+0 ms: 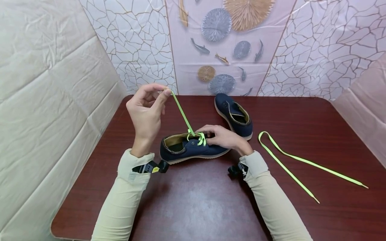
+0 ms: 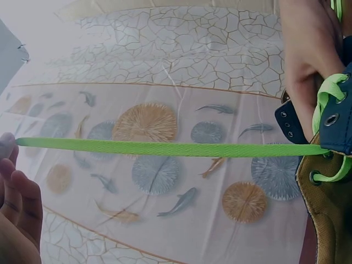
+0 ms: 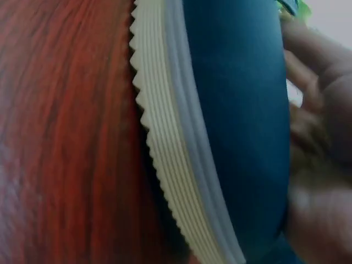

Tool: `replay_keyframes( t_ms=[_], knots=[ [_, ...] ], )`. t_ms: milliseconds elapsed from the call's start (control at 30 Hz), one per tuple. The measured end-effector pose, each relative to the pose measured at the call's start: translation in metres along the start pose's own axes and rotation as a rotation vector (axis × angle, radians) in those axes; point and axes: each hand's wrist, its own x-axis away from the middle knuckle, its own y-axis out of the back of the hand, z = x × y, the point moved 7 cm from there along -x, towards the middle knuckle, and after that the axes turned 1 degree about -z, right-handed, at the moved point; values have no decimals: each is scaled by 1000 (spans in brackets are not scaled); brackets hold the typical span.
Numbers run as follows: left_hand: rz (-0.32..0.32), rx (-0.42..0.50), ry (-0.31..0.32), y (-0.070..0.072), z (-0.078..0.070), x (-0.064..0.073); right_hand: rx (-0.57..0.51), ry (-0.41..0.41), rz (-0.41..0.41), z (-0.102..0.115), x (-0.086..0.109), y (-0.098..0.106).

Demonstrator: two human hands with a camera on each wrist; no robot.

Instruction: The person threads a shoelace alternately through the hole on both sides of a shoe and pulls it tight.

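Observation:
A navy shoe [image 1: 193, 149] lies on the table, toe to the right, with a neon green shoelace [image 1: 182, 112] threaded through some of its eyelets. Up and to the left of the shoe, my left hand [image 1: 146, 112] pinches the lace's end between thumb and forefinger. The lace runs taut from there down to an eyelet, as the left wrist view shows along its stretched length [image 2: 170, 147]. My right hand [image 1: 224, 136] rests over the shoe's front and tongue, fingers bent near the lacing. What its fingertips touch is hidden in the head view and blurred in the right wrist view.
Behind and to the right stands a second navy shoe [image 1: 233, 115] without a lace. Another neon green shoelace [image 1: 298, 157] lies folded in a loop on the right of the dark red wooden table [image 1: 187, 207]. A patterned cloth backdrop [image 1: 144, 43] hangs at the table's far edge.

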Motion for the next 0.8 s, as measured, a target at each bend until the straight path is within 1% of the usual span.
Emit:
replay_keyframes(
  t_ms=[100, 167, 333, 433, 567, 633, 800],
  knots=[
    [8, 3, 11, -1, 1, 0, 37, -65, -60, -1, -2, 1],
    [14, 3, 16, -1, 2, 0, 48, -93, -96, -2, -3, 2],
    [42, -2, 13, -2, 2, -1, 99, -104, -137, -2, 2, 13],
    [81, -11, 6, -5, 2, 0, 116, -124, -156, -5, 7, 22],
    [143, -23, 2, -10, 2, 2, 108, -166, -171, -11, 15, 34],
    [164, -22, 7, -11, 3, 2, 90, -185, -169, -13, 18, 38],
    [190, -24, 32, -11, 4, 2, 45, -177, -130, -12, 22, 43]
  ],
)
